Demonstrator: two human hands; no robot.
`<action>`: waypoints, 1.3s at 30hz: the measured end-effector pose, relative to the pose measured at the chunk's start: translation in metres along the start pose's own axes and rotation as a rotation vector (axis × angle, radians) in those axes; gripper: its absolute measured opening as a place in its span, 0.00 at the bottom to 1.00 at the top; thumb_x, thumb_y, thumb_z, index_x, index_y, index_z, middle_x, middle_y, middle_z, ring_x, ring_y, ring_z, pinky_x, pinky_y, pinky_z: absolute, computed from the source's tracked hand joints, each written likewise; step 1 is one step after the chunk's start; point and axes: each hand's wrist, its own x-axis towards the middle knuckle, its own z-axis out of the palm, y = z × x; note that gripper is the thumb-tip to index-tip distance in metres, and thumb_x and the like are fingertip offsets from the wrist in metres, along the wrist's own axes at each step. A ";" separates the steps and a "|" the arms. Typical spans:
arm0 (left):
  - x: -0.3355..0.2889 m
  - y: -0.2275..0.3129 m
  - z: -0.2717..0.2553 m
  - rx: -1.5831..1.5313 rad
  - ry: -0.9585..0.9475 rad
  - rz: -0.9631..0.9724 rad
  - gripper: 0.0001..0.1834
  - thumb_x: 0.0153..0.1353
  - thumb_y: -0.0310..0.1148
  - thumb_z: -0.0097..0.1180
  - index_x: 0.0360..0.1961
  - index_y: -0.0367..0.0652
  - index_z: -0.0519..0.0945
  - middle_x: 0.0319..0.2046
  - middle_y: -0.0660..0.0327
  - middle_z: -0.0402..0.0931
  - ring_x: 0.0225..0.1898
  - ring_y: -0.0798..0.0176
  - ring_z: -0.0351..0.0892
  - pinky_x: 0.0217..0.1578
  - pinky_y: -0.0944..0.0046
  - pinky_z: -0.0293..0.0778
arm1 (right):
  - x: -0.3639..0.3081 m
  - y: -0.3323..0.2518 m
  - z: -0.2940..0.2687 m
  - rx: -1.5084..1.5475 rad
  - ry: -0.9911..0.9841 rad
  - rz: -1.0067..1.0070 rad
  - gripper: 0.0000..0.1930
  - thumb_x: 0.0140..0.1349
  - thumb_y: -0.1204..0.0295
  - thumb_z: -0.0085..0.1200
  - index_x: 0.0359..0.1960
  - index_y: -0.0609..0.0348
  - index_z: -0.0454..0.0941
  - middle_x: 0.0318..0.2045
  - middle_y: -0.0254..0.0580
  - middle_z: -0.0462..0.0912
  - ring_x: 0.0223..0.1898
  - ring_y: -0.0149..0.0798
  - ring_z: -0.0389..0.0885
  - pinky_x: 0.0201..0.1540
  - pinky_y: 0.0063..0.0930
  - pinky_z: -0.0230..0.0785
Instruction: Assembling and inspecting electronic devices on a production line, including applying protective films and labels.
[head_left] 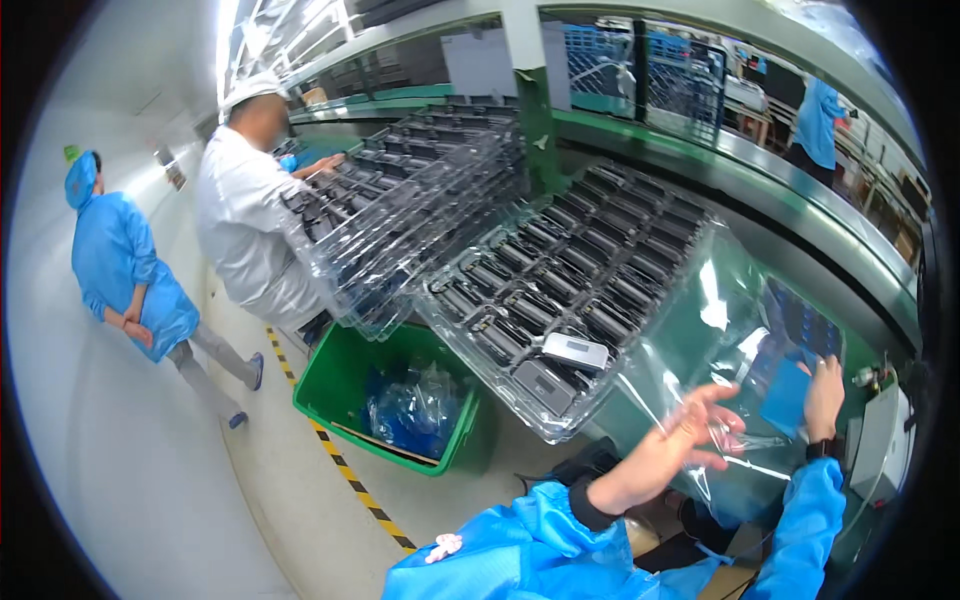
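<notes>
My right hand (824, 398), at the right of the green worktop, has its thumb and fingers closed on a flat blue sheet (785, 396). My left hand (688, 432) is held out over the worktop with its fingers spread. Clear plastic film (748, 440) lies around and below its fingertips; whether they touch it I cannot tell. Beyond the right hand is a dark panel with blue patches (808, 322). Left of my hands stands a clear tray (560, 428) filled with rows of black parts. One white-faced part (576, 350) lies at its near corner.
Stacked clear trays (385, 280) of black parts stand farther left. Below is a green bin (345, 412) with crumpled plastic. A person in white (250, 200) works at the stack; another in blue (125, 265) stands by the wall. A white device (880, 450) sits at the right edge.
</notes>
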 end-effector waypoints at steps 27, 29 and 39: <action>0.001 -0.007 0.015 -0.353 0.137 0.160 0.25 0.61 0.49 0.50 0.51 0.45 0.61 0.30 0.65 0.65 0.29 0.72 0.61 0.29 0.68 0.60 | -0.073 -0.182 -0.159 1.439 -0.135 0.033 0.19 0.61 0.63 0.51 0.47 0.67 0.73 0.36 0.44 0.74 0.38 0.36 0.74 0.43 0.29 0.67; -0.004 0.000 0.006 -0.337 0.015 0.100 0.23 0.59 0.40 0.55 0.51 0.45 0.61 0.26 0.66 0.64 0.26 0.71 0.60 0.28 0.68 0.59 | -0.078 -0.183 -0.153 1.594 -0.201 0.153 0.15 0.62 0.63 0.49 0.37 0.66 0.77 0.26 0.38 0.76 0.29 0.32 0.72 0.35 0.25 0.65; -0.078 0.057 -0.022 -0.405 0.002 0.295 0.23 0.61 0.47 0.48 0.52 0.45 0.64 0.22 0.67 0.57 0.23 0.69 0.57 0.25 0.68 0.57 | -0.053 -0.113 -0.155 1.904 0.078 0.653 0.14 0.65 0.59 0.45 0.37 0.56 0.75 0.29 0.29 0.77 0.25 0.22 0.69 0.23 0.16 0.58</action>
